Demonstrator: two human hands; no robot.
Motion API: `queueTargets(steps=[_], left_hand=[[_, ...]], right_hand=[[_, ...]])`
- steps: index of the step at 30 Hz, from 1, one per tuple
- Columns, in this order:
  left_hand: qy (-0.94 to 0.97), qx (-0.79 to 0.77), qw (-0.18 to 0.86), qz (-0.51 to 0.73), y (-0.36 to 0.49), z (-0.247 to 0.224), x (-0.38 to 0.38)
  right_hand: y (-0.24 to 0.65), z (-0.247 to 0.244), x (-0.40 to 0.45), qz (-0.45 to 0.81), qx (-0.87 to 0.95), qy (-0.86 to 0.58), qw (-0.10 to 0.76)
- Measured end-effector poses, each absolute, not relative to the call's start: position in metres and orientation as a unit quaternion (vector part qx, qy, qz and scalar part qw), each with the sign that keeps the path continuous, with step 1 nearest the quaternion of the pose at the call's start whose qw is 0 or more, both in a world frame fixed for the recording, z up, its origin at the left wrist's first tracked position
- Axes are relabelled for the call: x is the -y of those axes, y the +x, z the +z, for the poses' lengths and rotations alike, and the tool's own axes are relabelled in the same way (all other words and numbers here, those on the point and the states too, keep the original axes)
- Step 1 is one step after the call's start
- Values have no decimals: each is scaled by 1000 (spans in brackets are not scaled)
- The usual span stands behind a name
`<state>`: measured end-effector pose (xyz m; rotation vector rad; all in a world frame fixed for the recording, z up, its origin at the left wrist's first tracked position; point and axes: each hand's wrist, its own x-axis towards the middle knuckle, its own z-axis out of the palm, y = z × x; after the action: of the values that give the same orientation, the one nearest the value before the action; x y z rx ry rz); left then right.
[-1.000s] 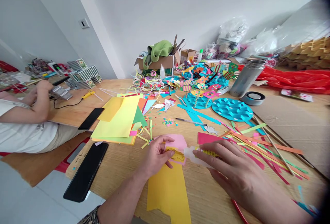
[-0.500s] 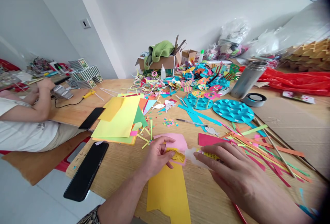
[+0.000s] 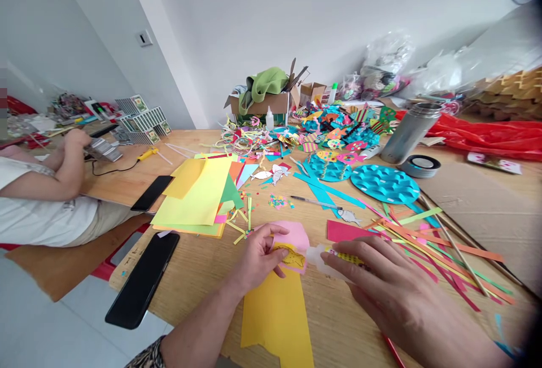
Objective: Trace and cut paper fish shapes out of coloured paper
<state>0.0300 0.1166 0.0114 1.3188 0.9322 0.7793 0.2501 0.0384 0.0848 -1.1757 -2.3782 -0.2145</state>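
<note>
Between the fingertips of my left hand (image 3: 265, 252) is a small yellow paper fish (image 3: 293, 256) with dark outlines. Pink paper (image 3: 292, 233) lies behind and around the fish. My right hand (image 3: 385, 286) is wrapped round a whitish glue bottle (image 3: 328, 261) with a yellow dotted label; its tip points left, at the fish's right end. Whether the tip touches the fish I cannot tell. A large yellow sheet (image 3: 277, 317) lies on the table below both hands. Right of the pink paper, a dark pink sheet (image 3: 347, 230) reaches behind my right hand.
Stacked coloured paper (image 3: 195, 193) and two black phones (image 3: 141, 283) are on the left. Paper strips (image 3: 449, 244), blue discs (image 3: 383, 183) and a steel bottle (image 3: 410, 131) stand or lie right. Colourful paper fish (image 3: 334, 142) pile up behind. A person's arm (image 3: 68, 170) rests far left.
The view has shifted very slightly. Both hands hold the same things in nearly the same places.
</note>
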Motion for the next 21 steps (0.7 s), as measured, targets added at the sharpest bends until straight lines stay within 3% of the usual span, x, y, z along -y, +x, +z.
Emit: queueTargets(steps=[21], left_hand=[[615, -406, 580, 348, 30, -2, -115]], right_hand=[[246, 84, -35, -90, 872, -431, 213]])
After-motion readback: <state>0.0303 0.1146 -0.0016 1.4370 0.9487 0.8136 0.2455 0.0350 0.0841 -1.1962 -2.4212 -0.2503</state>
